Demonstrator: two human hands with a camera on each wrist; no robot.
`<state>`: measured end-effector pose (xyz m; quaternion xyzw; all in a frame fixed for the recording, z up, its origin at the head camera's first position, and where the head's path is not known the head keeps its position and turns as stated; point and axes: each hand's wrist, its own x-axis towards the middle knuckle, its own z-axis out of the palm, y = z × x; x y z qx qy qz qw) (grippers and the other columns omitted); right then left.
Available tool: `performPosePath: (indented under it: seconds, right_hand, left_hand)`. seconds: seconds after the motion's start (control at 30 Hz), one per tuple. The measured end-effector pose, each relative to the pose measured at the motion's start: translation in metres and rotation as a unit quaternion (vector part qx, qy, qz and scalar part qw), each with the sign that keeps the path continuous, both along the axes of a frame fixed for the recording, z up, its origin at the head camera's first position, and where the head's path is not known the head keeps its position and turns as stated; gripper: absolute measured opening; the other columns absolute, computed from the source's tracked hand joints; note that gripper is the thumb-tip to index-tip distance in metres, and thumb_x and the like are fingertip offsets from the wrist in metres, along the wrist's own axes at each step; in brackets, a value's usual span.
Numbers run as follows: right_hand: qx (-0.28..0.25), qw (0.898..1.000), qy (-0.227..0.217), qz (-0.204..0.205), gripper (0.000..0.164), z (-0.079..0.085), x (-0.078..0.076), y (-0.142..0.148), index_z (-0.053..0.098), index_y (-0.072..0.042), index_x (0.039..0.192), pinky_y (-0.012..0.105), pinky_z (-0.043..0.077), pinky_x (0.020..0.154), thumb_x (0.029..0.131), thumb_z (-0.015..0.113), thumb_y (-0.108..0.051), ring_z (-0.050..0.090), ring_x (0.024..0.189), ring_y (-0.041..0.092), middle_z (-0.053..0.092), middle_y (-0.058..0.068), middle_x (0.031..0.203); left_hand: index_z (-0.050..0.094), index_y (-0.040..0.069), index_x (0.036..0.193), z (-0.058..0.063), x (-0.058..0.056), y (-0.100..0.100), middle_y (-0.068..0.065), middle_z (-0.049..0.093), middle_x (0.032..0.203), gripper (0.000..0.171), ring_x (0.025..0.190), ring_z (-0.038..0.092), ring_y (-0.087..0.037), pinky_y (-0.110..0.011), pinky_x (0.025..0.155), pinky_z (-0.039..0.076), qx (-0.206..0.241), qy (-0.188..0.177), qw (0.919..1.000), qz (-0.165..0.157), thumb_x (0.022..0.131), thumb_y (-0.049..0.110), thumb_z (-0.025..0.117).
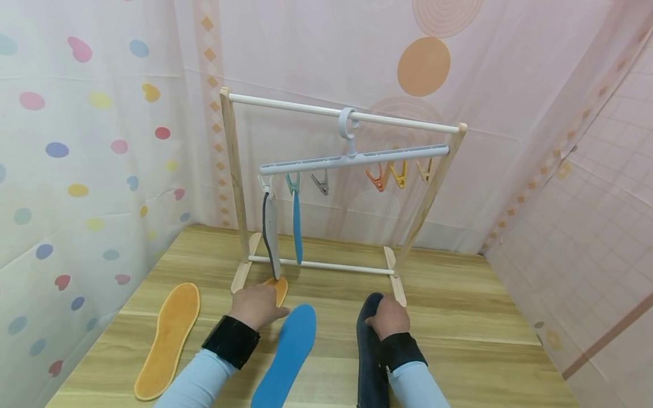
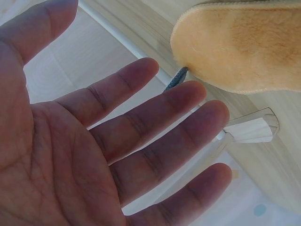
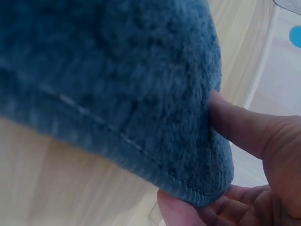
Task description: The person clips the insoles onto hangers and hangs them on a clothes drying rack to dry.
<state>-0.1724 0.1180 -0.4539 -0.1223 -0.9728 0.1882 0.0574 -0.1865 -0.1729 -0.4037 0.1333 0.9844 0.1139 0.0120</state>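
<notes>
My right hand (image 1: pixel 391 317) pinches the far end of a dark navy fuzzy insole (image 1: pixel 368 362), thumb on one face and fingers at the edge. In the right wrist view the insole (image 3: pixel 122 84) shows a stitched seam along its rim. My left hand (image 1: pixel 257 307) holds nothing; its fingers (image 2: pixel 141 122) are spread in the left wrist view. Partly hidden behind it in the head view is an orange fleecy insole (image 1: pixel 279 290), with more of it (image 2: pixel 240 47) showing in the left wrist view. A blue insole (image 1: pixel 288 357) lies between my forearms.
Another orange insole (image 1: pixel 169 340) lies at the left. Behind stands a wooden rack (image 1: pixel 234 170) with a tilted grey clip hanger (image 1: pixel 306 165). From its clips hang a grey-white insole (image 1: pixel 272 232) and a blue insole (image 1: pixel 297 226). Several other clips (image 1: pixel 376 178) hold nothing.
</notes>
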Motion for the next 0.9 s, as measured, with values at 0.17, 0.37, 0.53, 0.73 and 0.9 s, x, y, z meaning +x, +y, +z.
performPosePath:
  seconds: [0.17, 0.37, 0.53, 0.73, 0.9]
  right_hand:
    - [0.010, 1.000, 0.005, -0.002, 0.039, 0.002, -0.001, 0.000, 0.061, 0.008, 0.095, 0.044, 0.054, 0.059, 0.074, 0.085, -0.014, 0.065, 0.067, 0.031, 0.064, 0.017, 0.075]
    - [0.019, 1.000, 0.016, 0.001, 0.027, 0.003, -0.003, 0.000, 0.061, 0.007, 0.092, 0.044, 0.053, 0.057, 0.078, 0.078, -0.009, 0.064, 0.065, 0.030, 0.062, 0.015, 0.072]
    - [0.016, 1.000, 0.015, -0.001, 0.021, 0.009, -0.003, -0.001, 0.061, 0.007, 0.091, 0.044, 0.053, 0.056, 0.081, 0.074, -0.006, 0.064, 0.064, 0.029, 0.061, 0.014, 0.071]
    - [0.020, 1.000, 0.013, -0.004, 0.020, 0.016, -0.002, -0.004, 0.060, 0.006, 0.092, 0.045, 0.053, 0.057, 0.084, 0.073, -0.008, 0.065, 0.067, 0.031, 0.061, 0.014, 0.072]
    - [0.009, 1.000, 0.006, -0.001, 0.019, 0.020, -0.002, -0.004, 0.062, 0.006, 0.092, 0.045, 0.053, 0.058, 0.085, 0.072, -0.009, 0.065, 0.068, 0.031, 0.062, 0.015, 0.074]
  left_hand:
    - [0.055, 0.012, 0.063, -0.001, 0.000, 0.000, -0.002, 0.041, 0.059, 0.044, 0.055, 0.046, -0.019, -0.031, 0.048, 0.034, 0.000, 0.006, 1.0000, -0.002, 0.081, 0.045, 0.076]
    - [0.053, 0.012, 0.058, -0.002, 0.000, 0.000, -0.001, 0.040, 0.058, 0.046, 0.054, 0.045, -0.019, -0.031, 0.047, 0.033, 0.003, 0.010, 0.9999, -0.003, 0.081, 0.045, 0.076]
    - [0.052, 0.012, 0.057, -0.001, 0.000, 0.001, 0.000, 0.038, 0.058, 0.047, 0.053, 0.044, -0.018, -0.030, 0.047, 0.032, 0.001, 0.011, 0.9999, -0.003, 0.082, 0.046, 0.076]
    - [0.053, 0.012, 0.059, 0.001, 0.001, 0.002, -0.001, 0.040, 0.058, 0.047, 0.053, 0.045, -0.019, -0.030, 0.047, 0.033, -0.004, 0.011, 0.9999, -0.003, 0.082, 0.046, 0.076]
    - [0.056, 0.010, 0.063, 0.003, 0.001, 0.002, -0.003, 0.044, 0.059, 0.045, 0.055, 0.047, -0.020, -0.031, 0.048, 0.035, -0.013, 0.010, 0.9998, -0.004, 0.082, 0.046, 0.076]
